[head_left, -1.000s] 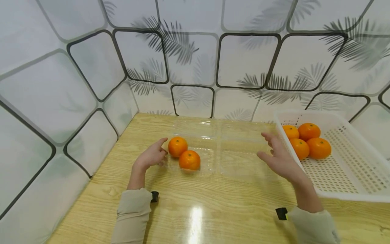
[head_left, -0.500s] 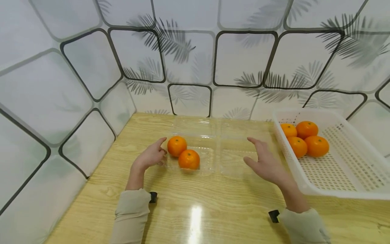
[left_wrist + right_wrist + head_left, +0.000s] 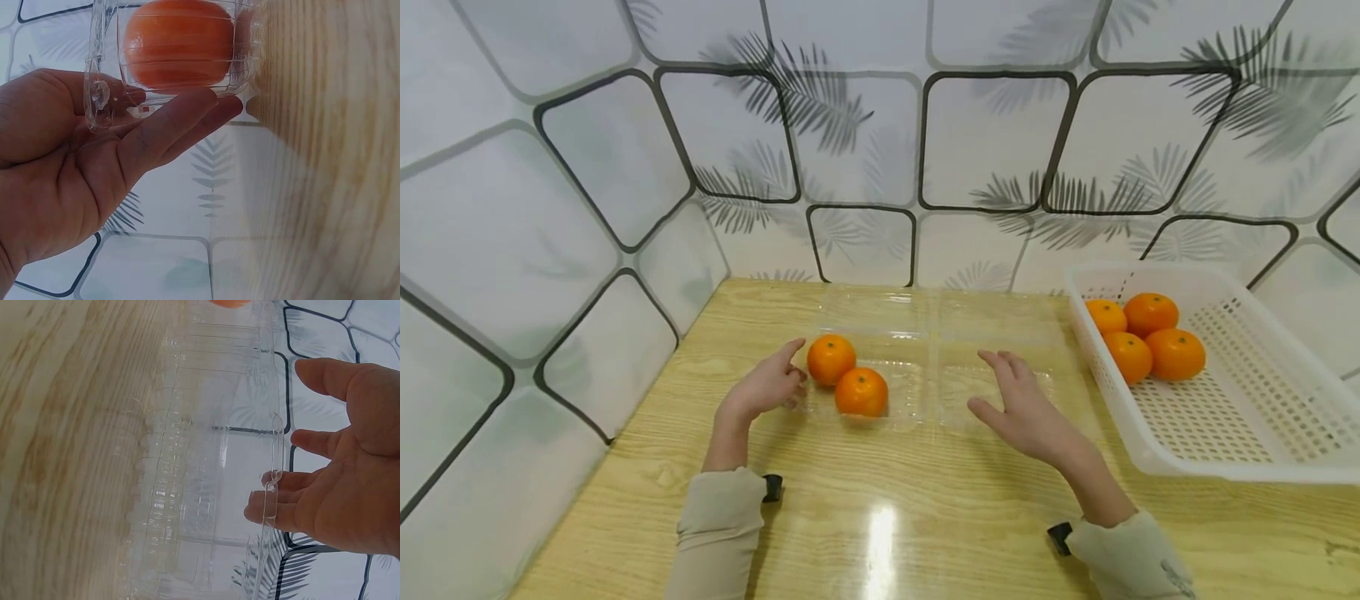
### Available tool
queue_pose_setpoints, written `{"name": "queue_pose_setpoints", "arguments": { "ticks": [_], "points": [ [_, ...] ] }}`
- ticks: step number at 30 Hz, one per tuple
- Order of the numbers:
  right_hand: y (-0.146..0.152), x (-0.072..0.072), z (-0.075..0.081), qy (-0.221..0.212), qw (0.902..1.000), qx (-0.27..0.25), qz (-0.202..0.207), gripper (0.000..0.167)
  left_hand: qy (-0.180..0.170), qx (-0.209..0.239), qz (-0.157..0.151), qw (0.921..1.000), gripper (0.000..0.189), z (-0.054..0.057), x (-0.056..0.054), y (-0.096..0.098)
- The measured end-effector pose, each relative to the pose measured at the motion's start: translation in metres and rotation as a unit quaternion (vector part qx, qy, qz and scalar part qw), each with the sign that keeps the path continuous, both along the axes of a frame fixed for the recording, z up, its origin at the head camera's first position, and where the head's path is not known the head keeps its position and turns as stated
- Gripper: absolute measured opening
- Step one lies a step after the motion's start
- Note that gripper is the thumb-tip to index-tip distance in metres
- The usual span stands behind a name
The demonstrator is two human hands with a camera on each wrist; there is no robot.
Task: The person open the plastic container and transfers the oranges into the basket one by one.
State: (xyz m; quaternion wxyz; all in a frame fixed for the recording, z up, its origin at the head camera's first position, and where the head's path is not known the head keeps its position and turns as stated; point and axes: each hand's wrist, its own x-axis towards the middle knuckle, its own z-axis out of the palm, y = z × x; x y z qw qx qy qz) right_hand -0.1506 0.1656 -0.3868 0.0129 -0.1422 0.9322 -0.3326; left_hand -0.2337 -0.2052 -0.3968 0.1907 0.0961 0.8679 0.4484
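Observation:
Two oranges, one further back (image 3: 831,360) and one nearer (image 3: 861,392), sit in the left part of a clear plastic clamshell container (image 3: 906,392) lying opened out on the table. My left hand (image 3: 765,386) holds the container's left rim. In the left wrist view, the left hand (image 3: 81,144) has its thumb behind the rim tab and its fingers along the outer wall, below an orange (image 3: 178,47) seen through the plastic. My right hand (image 3: 1026,408) is over the right part with fingers spread and nothing in it. In the right wrist view, the right hand's fingertips (image 3: 256,512) overlap the clear rim (image 3: 275,450).
A white perforated basket (image 3: 1240,400) stands on the right of the table, with several oranges (image 3: 1176,354) gathered in its left side. The container's clear lid portions (image 3: 876,308) lie back toward the patterned wall (image 3: 865,158). Wood-grain tabletop (image 3: 835,508) extends in front.
My right hand has moved left, away from the basket and over the right part of the container. The left hand stays at the left rim. The view has shifted slightly.

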Motion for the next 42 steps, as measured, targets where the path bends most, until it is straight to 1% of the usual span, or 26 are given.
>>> {"name": "queue_pose_setpoints", "arguments": {
  "ticks": [4,11,16,21,30,36,42],
  "points": [
    [-0.0016,0.0006,0.0018,0.002,1.0000,0.004,0.000,0.068,0.002,0.002,-0.002,1.0000,0.067,0.0008,0.0001,-0.0018],
    [-0.0025,0.0018,-0.0007,-0.006,1.0000,0.002,0.000,0.069,-0.004,0.011,-0.004,0.9999,0.066,0.0007,0.0004,-0.0029],
    [-0.0032,0.0029,-0.0014,-0.003,1.0000,0.003,0.002,0.068,0.010,0.004,-0.009,0.9999,0.065,0.0005,-0.0006,-0.0028],
    [-0.0039,0.0039,-0.0022,-0.011,0.9999,0.004,0.000,0.069,0.015,0.000,-0.010,0.9998,0.065,0.0007,-0.0007,-0.0030],
    [-0.0054,0.0047,-0.0031,-0.017,0.9998,0.003,0.003,0.068,0.014,0.007,-0.008,0.9999,0.065,0.0002,-0.0002,-0.0040],
    [-0.0054,0.0068,-0.0053,-0.017,0.9998,0.000,0.000,0.068,0.009,0.015,-0.013,0.9998,0.065,-0.0001,0.0007,-0.0048],
    [-0.0082,0.0046,-0.0031,-0.003,1.0000,-0.002,-0.002,0.068,0.023,-0.003,-0.011,0.9997,0.064,-0.0001,-0.0004,-0.0052]
  ]
}}
